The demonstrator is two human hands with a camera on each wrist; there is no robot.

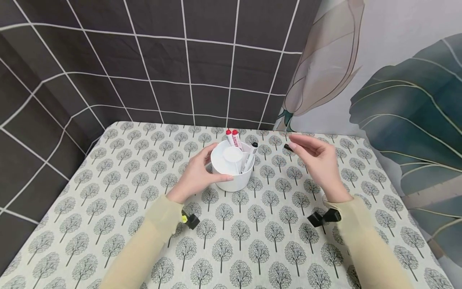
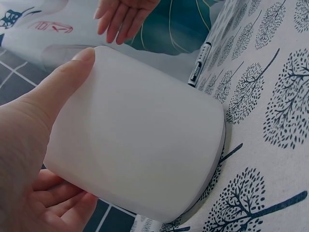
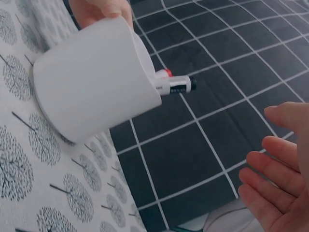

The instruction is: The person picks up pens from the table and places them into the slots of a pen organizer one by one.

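Observation:
A white round container [image 1: 234, 185] with inner compartments stands on the tablecloth. My left hand [image 1: 198, 172] grips its left side, thumb across the near wall and fingers behind, as the left wrist view also shows. Two red-capped markers [image 1: 236, 138] and a black-capped marker [image 1: 250, 156] stand upright or leaning inside. To the right, apart from the container, is my right hand [image 1: 319, 160], its fingers relaxed and holding nothing in the right wrist view. Another marker [image 2: 199, 65], white and black, lies on the cloth; in the head view only its dark end [image 1: 288, 147] shows beside the right fingertips.
A tree-patterned tablecloth [image 1: 223, 249] covers the table. Dark grid-lined fabric [image 1: 159, 60] hangs behind and to the left. On the right hangs a leaf-patterned curtain [image 1: 415, 100]. Black wrist cameras [image 1: 324, 218] sit on both wrists.

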